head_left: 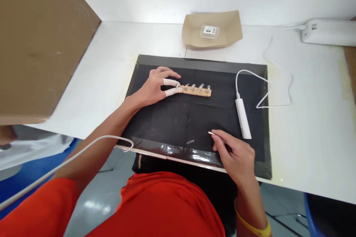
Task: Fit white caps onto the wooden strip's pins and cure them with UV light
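My left hand wears white finger cots on its thumb and index finger. Those two fingertips pinch the left end of a narrow tan strip, while the other fingers stretch out over the mat. Several small clear, nail-like tips stand in a row on the strip, on small metal-looking mounts. My right hand is closed near the mat's front edge. Between its thumb and index finger it holds a small thin piece with a pale tip, too small to name. A short grey translucent piece lies to its left.
A black mat covers the table's middle. On its right lies a white pen-shaped device with a cable. Behind stands a cardboard tray holding a clear labelled box. A power strip is far right; a brown panel rises left.
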`<state>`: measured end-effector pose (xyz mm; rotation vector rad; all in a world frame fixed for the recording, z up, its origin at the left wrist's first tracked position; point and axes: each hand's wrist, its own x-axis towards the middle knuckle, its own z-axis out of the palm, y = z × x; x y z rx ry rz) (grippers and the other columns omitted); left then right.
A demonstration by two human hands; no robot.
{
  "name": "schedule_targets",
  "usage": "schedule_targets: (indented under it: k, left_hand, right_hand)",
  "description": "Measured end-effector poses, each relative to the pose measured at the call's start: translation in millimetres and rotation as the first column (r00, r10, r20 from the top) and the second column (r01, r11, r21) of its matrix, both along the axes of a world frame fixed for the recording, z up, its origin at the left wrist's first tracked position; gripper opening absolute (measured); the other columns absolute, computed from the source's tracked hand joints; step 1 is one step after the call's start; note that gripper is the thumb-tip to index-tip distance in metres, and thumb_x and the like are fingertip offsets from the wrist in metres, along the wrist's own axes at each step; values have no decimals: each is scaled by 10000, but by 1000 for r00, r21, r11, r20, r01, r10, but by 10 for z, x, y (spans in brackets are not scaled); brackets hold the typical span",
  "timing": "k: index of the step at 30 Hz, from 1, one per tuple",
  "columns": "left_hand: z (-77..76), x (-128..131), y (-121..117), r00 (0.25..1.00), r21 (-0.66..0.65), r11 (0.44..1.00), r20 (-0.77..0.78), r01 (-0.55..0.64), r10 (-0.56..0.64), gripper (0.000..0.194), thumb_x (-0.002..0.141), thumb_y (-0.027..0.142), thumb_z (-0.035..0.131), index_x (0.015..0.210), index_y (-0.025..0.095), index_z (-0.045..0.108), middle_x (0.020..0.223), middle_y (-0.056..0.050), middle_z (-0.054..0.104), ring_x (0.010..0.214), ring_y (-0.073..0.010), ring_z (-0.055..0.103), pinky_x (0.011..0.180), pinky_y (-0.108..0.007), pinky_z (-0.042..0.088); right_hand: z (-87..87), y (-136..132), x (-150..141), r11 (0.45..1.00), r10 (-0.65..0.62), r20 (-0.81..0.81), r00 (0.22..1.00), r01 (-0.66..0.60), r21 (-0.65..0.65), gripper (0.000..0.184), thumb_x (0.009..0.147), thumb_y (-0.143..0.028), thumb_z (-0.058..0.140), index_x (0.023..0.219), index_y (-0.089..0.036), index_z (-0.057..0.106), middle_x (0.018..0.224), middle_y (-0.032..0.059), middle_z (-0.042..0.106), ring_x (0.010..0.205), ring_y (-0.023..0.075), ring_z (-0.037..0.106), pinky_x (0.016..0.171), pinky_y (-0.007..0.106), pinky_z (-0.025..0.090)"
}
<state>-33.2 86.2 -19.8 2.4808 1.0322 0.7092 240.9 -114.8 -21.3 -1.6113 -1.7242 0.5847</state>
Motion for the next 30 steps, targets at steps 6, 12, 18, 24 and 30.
schedule_targets:
  k: [6, 12, 18, 24, 30]
  left_hand:
    - [122, -126, -28, 999, -58, 998, -36, 10, -12, 390, 873, 532, 820, 1136, 249, 774, 1361, -96, 721, 1328, -307, 585, 1177, -556, 400]
    - [412, -46, 88, 975, -106, 987, -176, 121, -139, 599, 748, 550, 918, 1268, 315, 735, 1523, -98, 600, 1471, -390, 428, 1226, -645, 268]
    - [502, 178, 410, 923, -247, 941, -251, 230, -292, 543, 734, 657, 863, 1165, 334, 787, 1479, -64, 617, 1467, -406, 402, 1234, -655, 196]
    - [497, 281, 480, 913, -307, 913, -219, 270, -344, 493, 705, 695, 845, 1017, 314, 818, 1386, -52, 682, 1445, -391, 419, 1236, -620, 195]
    - [490, 304, 523, 895, -321, 897, -228, 303, -384, 426, 744, 643, 823, 992, 296, 815, 1388, -50, 688, 1436, -392, 437, 1226, -621, 199]
  right_hand:
    - [4, 7, -6, 1000, 8, -6, 1000, -8, 13, 229, 1035, -300, 618, 1018, -206, 826, 615, -23, 751, 510, 135, 712, 637, 226, 599]
    - [1, 3, -2, 1000, 15, -7, 1000, -15, 12, 237, 1038, -307, 614, 1012, -208, 827, 618, -23, 753, 522, 138, 719, 634, 225, 598]
    - [-1, 5, 1, 1000, 15, -16, 1000, -15, 12, 235, 1036, -306, 617, 1020, -201, 827, 608, -24, 745, 511, 135, 711, 635, 224, 597]
    - [-7, -4, 6, 1000, 12, -29, 1000, -12, -3, 243, 1035, -321, 609, 1024, -221, 830, 612, -23, 749, 509, 140, 711, 634, 233, 598]
    - [-12, 3, -1, 1000, 15, -14, 1000, -15, 15, 245, 1042, -314, 604, 1023, -214, 827, 614, -23, 748, 509, 134, 707, 636, 225, 595]
